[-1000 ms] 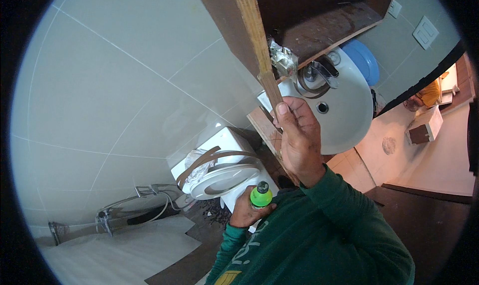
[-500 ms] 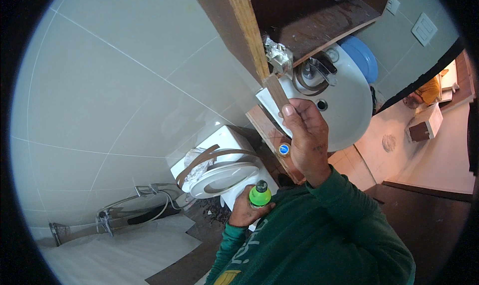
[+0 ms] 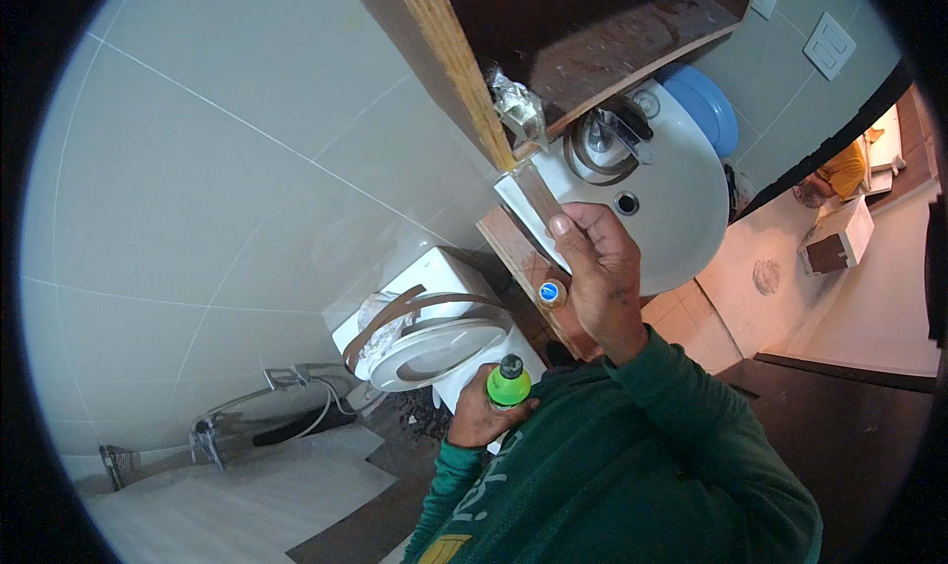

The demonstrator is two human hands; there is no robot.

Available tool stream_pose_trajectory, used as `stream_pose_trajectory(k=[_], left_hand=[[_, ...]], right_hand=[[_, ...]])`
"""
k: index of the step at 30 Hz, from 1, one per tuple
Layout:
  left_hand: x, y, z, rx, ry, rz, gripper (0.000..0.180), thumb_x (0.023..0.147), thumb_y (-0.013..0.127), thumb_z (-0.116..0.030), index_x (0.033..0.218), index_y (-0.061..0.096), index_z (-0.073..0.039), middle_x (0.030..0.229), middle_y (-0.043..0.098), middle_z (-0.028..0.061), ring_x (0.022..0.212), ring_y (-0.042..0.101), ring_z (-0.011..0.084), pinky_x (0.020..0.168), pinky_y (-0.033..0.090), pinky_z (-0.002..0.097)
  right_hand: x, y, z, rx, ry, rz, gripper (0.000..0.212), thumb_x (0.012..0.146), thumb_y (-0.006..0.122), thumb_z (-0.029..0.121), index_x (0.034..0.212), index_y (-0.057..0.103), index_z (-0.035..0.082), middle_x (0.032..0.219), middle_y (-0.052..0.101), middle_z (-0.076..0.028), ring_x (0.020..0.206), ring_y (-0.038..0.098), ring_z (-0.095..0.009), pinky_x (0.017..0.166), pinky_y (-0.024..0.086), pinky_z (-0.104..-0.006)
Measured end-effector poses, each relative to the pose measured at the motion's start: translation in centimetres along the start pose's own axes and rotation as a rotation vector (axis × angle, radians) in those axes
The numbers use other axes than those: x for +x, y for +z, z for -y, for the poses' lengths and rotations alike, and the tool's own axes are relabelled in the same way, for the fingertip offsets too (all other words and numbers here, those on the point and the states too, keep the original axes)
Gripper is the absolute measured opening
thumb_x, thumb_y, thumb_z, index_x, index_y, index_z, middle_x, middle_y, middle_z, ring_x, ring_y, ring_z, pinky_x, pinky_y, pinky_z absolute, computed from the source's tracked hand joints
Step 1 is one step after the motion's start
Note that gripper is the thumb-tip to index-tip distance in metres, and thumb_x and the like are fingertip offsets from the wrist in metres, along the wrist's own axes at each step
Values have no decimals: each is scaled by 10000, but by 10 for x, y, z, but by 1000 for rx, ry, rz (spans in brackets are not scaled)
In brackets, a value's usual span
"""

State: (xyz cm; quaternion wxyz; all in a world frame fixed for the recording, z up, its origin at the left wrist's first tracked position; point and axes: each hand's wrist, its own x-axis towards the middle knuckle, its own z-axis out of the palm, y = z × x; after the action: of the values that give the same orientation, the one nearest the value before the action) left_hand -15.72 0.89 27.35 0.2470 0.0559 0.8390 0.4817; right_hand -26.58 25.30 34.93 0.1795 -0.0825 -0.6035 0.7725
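Observation:
My right hand [image 3: 599, 273] is raised in front of a wooden cabinet [image 3: 464, 80], its thumb pinching a short brown strip [image 3: 536, 194] against a white-edged board. A small round thing with a blue end [image 3: 551, 292] pokes out from the lower fingers of that hand. My left hand [image 3: 481, 421], down by my chest, grips a green bottle with a dark cap [image 3: 509, 384] held upright. Both sleeves are dark green.
A white washbasin [image 3: 681, 208] with a chrome tap [image 3: 617, 134] lies behind the right hand, a blue bowl [image 3: 706, 105] beside it. A white toilet [image 3: 434, 352] carries loops of brown strip [image 3: 405, 312]. A chrome hose fitting [image 3: 281, 378] sits on the tiled wall.
The right hand has stayed at the cabinet edge and turned slightly, so the blue-ended thing now shows beneath it. The left hand and green bottle have not moved.

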Motion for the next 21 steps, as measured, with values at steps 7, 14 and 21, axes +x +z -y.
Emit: stream_pose_trajectory(k=[7, 14, 21], left_hand=[[1, 6, -4, 6, 50, -4, 677, 793, 972, -379, 1237, 635, 4, 1110, 737, 165, 1019, 730, 295, 938, 577, 426], [-4, 13, -5, -14, 45, -36, 671, 791, 977, -348, 1243, 632, 8, 1111, 735, 161, 1023, 726, 288, 939, 575, 415], [-2, 21, -6, -28, 46, -53, 668, 793, 974, -298, 1265, 618, 13, 1129, 734, 165, 1042, 727, 285, 951, 576, 414]], right_hand=[[10, 12, -16, 71, -16, 3, 215, 1068, 733, 190, 1159, 705, -4, 994, 740, -21, 861, 619, -61, 794, 541, -263], [6, 9, -14, -51, -129, -8, 198, 1050, 744, 160, 1154, 715, -6, 990, 746, -38, 865, 646, -78, 799, 554, -275], [31, -4, 7, -415, -521, -74, 132, 969, 768, 68, 1088, 728, 24, 942, 727, -116, 807, 708, -227, 747, 578, -357]])
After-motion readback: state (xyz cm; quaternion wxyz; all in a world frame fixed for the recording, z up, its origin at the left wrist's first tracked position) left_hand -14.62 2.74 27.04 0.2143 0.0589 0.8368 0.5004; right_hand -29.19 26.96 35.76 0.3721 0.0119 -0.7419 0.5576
